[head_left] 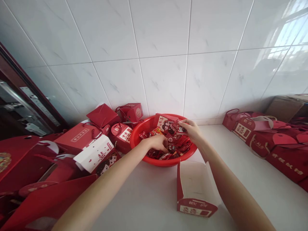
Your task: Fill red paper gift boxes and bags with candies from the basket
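Note:
A red plastic basket (166, 163) stands against the tiled wall, filled with red-wrapped candies (176, 141) and small printed packets. My left hand (157, 142) reaches into it from the left, fingers curled down among the wrappers; what they hold, if anything, is hidden. At the back right of the basket, my right hand (192, 129) pinches a red printed packet (181, 127) between thumb and fingers. In front of the basket, beside my right forearm, sits an open red gift box (197, 205) with a white inside, its top facing up.
Many red gift boxes (77, 136) with cord handles crowd the left side, one showing a white panel (96, 153). More red boxes (271, 144) line the right, near a brown carton (284, 109). A dark-framed door or window (26, 93) with metal fittings is far left.

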{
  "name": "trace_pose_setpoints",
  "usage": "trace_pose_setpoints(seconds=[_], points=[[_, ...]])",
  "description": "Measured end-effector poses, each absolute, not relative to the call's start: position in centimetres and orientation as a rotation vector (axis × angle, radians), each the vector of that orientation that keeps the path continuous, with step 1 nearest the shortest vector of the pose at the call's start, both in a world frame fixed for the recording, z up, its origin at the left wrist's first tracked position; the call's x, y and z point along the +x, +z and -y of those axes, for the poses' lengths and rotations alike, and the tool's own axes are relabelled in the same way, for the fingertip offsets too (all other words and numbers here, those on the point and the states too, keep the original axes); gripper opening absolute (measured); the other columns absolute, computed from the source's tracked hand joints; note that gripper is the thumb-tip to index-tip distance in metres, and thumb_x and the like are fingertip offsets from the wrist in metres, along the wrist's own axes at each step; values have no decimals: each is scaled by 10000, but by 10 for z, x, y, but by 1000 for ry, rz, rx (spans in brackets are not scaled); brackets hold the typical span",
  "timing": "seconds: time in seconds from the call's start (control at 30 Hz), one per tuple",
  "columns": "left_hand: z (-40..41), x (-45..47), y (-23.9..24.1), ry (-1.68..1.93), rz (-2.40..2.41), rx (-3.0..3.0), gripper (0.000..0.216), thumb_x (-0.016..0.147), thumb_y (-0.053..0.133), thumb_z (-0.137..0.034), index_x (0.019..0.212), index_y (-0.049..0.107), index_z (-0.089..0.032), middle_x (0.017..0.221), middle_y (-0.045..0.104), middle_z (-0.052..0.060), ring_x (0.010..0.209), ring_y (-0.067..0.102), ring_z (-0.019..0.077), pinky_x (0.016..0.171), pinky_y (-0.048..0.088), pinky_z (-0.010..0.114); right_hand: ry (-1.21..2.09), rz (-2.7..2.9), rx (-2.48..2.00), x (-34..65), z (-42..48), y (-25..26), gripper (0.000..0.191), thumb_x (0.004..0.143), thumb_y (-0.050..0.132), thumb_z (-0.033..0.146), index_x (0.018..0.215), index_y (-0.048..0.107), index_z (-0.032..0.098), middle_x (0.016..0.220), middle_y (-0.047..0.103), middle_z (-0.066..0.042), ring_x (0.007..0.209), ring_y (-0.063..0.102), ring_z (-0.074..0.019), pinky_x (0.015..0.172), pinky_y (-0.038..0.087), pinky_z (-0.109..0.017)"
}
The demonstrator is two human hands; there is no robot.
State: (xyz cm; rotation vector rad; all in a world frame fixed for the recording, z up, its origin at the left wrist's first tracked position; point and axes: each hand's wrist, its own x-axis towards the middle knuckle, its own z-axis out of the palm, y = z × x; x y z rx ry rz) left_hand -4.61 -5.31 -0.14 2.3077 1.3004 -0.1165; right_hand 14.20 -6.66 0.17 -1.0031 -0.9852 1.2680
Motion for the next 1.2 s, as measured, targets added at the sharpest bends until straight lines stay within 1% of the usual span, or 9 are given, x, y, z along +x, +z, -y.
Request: trace_pose_setpoints(seconds=[0.2, 0.3, 0.37, 0.43, 0.53, 0.6, 0.77, 1.0, 1.2], points=[[56, -44, 4, -192, -1339, 2305, 30, 648, 714, -196, 657, 740, -185, 650, 704, 5, 643, 620, 170, 597, 425, 237, 1257, 999, -1003, 143, 64, -1, 165, 672, 767, 294, 677, 620, 219, 616, 694, -6, 588, 665, -180, 553, 559, -281], [57, -43, 3, -198, -1260, 2268, 118, 639, 649, -119, 642, 748, -184, 610, 683, -14, 625, 606, 155, 601, 425, 224, 1241, 1005, -1009, 144, 63, -2, 174, 661, 771, 305, 679, 620, 221, 622, 692, 3, 594, 665, -177, 572, 560, -281], [57, -43, 2, -215, -1155, 2260, 241, 631, 610, -92, 764, 782, -195, 670, 709, -22, 664, 627, 159, 611, 430, 215, 1241, 1000, -1011, 144, 63, -1, 169, 663, 766, 299, 678, 617, 221, 618, 687, 6, 593, 666, -177, 571, 557, -281], [59, -44, 2, -218, -1093, 2259, 450, 616, 603, -91, 1009, 778, -223, 772, 743, -22, 727, 656, 179, 619, 440, 215, 1245, 996, -1007, 143, 64, 0, 157, 671, 758, 280, 674, 613, 219, 613, 684, 3, 590, 665, -176, 574, 557, -283], [61, -44, 5, -132, -1118, 2289, 765, 591, 668, -136, 1342, 617, -271, 1039, 761, 10, 916, 681, 234, 717, 476, 237, 1238, 997, -1010, 142, 66, 1, 134, 687, 739, 253, 663, 611, 221, 618, 690, 0, 582, 660, -170, 579, 563, -280], [62, -45, 7, -80, -1132, 2311, 863, 581, 693, -155, 1419, 542, -298, 1176, 730, 21, 1028, 665, 261, 795, 482, 251, 1241, 1002, -1006, 142, 66, 2, 129, 697, 727, 250, 660, 607, 223, 618, 689, 1, 588, 665, -171, 590, 567, -283], [61, -44, 5, -142, -1105, 2300, 821, 627, 669, -175, 1428, 534, -299, 1042, 754, 13, 947, 685, 243, 756, 484, 244, 1271, 1020, -962, 143, 66, 2, 154, 691, 742, 274, 667, 598, 224, 633, 692, -1, 614, 686, -189, 613, 580, -301], [59, -28, -1, -283, -1097, 2496, 803, 692, 733, -291, 1455, 490, -238, 1175, 714, 113, 1008, 667, 303, 796, 471, 298, 1241, 1001, -1016, 142, 66, 3, 136, 681, 736, 253, 655, 608, 220, 607, 693, -1, 550, 654, -168, 547, 551, -270], [57, -19, 1, -268, -1086, 2609, 488, 694, 736, -320, 1166, 668, -218, 1009, 731, 96, 851, 676, 292, 677, 458, 297, 1261, 993, -987, 142, 67, 4, 152, 673, 743, 263, 648, 598, 225, 601, 690, 0, 554, 655, -177, 579, 567, -299]])
